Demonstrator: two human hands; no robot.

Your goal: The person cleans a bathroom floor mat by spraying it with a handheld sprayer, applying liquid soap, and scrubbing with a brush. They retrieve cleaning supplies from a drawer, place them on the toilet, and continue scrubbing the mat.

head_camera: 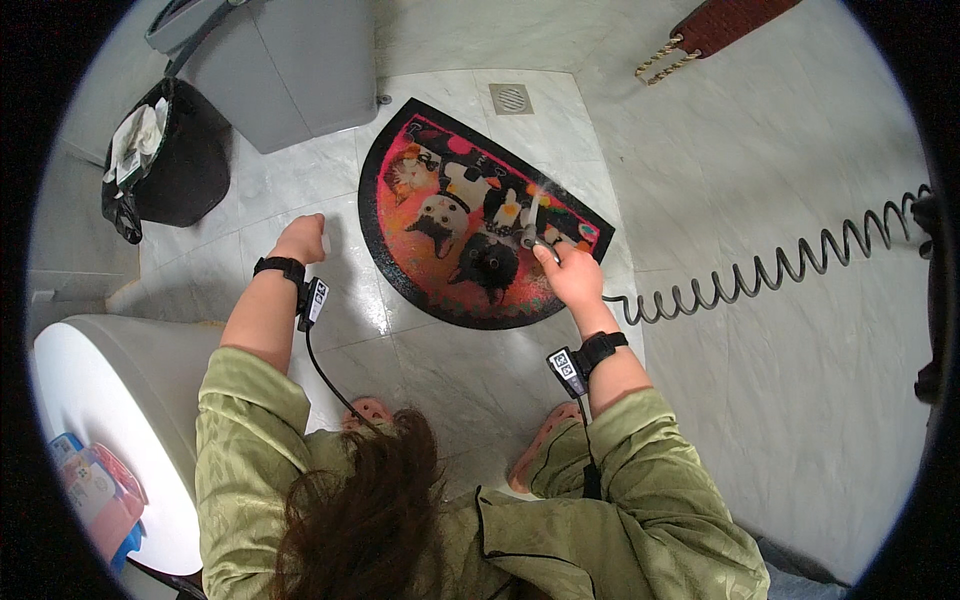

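Observation:
A half-round doormat (442, 259) with a black rim and printed cats lies on the wet tile floor before me. My right hand (576, 277) grips a handheld spray nozzle (529, 235) just above the mat's right part. Pale spray leaves the nozzle toward the mat's straight edge. A coiled grey hose (712, 291) stretches from near that hand to the right wall side. To the left of the mat, my left hand (301, 238) hangs over the floor with curled fingers. Something small and whitish shows at its fingers, too unclear to name.
A black waste bin (187, 180) holding crumpled tissue stands at the left, beside a grey cabinet (300, 71). A floor drain (511, 99) lies beyond the mat. Near me at left is a white toilet (150, 390) with packages (101, 495) on its lid. A dark red brush-like object (731, 30) hangs upper right.

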